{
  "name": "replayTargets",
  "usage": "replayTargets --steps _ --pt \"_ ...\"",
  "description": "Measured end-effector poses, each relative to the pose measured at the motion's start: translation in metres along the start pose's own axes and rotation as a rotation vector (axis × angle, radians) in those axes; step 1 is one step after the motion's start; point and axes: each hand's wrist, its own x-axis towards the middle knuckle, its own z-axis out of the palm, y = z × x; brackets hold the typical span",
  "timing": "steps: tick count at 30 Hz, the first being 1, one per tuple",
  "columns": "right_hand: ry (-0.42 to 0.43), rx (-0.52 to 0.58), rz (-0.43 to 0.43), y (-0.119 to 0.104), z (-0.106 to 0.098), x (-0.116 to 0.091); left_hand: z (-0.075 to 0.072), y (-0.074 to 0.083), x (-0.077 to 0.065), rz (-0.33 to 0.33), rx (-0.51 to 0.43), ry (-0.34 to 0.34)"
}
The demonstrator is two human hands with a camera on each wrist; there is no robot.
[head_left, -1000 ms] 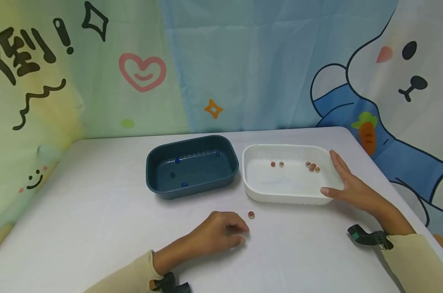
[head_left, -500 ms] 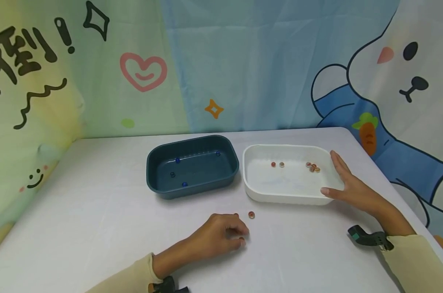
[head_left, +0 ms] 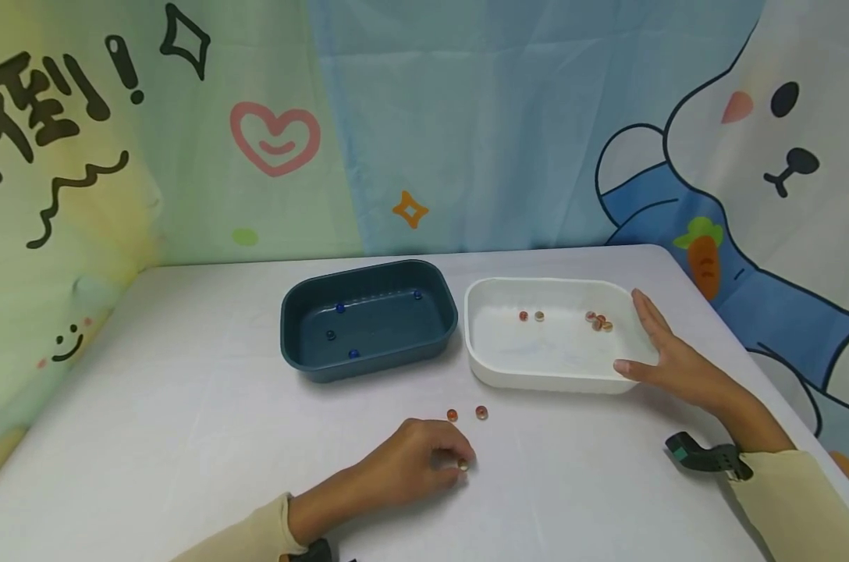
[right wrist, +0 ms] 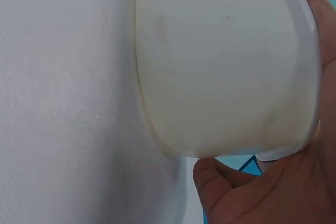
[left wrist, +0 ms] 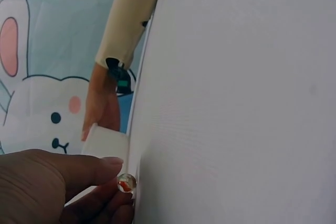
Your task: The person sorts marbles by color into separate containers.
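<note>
My left hand (head_left: 413,462) is low over the white table, pinching a clear marble with red and white inside (left wrist: 126,182) between thumb and fingertips. Just beyond its knuckles lie an orange-red marble (head_left: 452,415) and a brownish-red marble (head_left: 481,412). With my right hand (head_left: 670,355) I hold the right end of a white tray (head_left: 537,384), thumb over the front rim and fingers along the outer end wall. Inside that tray rest several reddish marbles (head_left: 597,325), in two loose groups. The right wrist view shows the tray's outer wall and part of the right hand.
A dark blue tray (head_left: 368,370) stands left of the white one, close beside it, with several marbles inside, mostly blue (head_left: 354,353). Behind the table (head_left: 186,390) hangs a printed cloth (head_left: 467,140). Each forearm wears a dark wrist device (head_left: 705,454).
The left hand has drawn slightly down and toward me. An orange-red marble formerly hidden behind it now shows on the table, and the pinched marble is visible. The right hand and trays stay put.
</note>
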Motion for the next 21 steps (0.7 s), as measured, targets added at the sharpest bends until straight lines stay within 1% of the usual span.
replayTargets --steps 3,6,10,13,17,21 --pt "0.0 0.006 0.0 -0.001 -0.0007 -0.0008 0.0021 -0.0004 -0.0001 0.013 0.016 -0.004" --pt "-0.003 0.02 -0.004 -0.0015 -0.001 -0.0011 0.0032 0.0005 0.0003 0.009 0.036 -0.008" --pt "-0.001 0.022 -0.006 -0.0008 -0.0007 -0.0007 0.0034 0.0021 0.0001 -0.017 0.025 -0.018" --pt "0.005 0.01 -0.001 -0.0004 -0.0008 -0.0006 0.0028 0.0024 -0.0002 -0.02 0.002 -0.013" --pt "0.007 0.007 0.002 -0.0005 -0.0009 -0.0004 0.002 0.0012 -0.0004 0.004 -0.015 0.025" --pt "0.005 0.007 0.006 -0.0019 -0.0006 -0.0004 0.0023 0.0002 0.0007 0.037 -0.027 0.089"
